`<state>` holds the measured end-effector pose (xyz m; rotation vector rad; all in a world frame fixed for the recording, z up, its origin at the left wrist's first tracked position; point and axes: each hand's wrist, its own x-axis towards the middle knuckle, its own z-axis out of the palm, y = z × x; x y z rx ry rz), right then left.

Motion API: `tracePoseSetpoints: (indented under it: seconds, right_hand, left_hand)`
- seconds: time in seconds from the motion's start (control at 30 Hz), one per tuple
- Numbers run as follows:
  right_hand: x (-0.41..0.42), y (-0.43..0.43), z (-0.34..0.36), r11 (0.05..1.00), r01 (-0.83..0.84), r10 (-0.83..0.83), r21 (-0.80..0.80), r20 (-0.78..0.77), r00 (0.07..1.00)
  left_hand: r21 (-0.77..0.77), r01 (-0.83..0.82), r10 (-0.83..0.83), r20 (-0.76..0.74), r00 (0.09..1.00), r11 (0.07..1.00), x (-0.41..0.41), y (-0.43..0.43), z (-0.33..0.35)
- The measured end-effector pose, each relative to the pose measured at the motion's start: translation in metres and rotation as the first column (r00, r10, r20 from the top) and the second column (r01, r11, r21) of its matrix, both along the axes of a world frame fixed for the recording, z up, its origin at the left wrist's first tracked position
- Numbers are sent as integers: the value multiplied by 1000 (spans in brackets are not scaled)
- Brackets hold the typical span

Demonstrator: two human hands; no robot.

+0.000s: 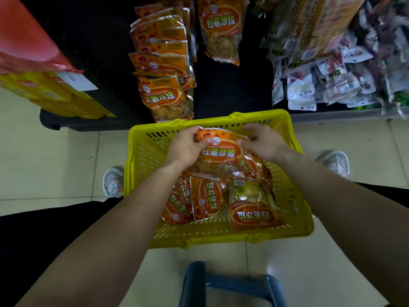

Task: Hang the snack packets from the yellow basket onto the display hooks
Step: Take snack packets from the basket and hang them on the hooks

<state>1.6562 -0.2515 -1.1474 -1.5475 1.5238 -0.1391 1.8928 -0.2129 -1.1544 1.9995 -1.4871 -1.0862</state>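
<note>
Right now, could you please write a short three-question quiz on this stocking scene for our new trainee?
1. True or false: the left hand and the right hand both grip one orange packet over the yellow basket.
2. Where are the hanging packets of the same kind? A) on the floor tiles B) on the display rack beyond the basket C) in a drawer
3. What lies in the basket below the hands?

Key: 1 true; 2 B; 3 more orange packets, lying loose in a heap.
</note>
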Motion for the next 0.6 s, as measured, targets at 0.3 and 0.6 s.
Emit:
tracePoseSetpoints:
  seconds: [0.3,0.6]
  right_hand:
    - [6,102,-49,818,-508,571,268,-274,774]
    - [37,134,-43,816,-412,574,405,-487,658]
  left_hand:
    - [-29,-2,7,181,984,1000,23,16,6]
    - [-1,56,-54,215,975,998,19,18,19]
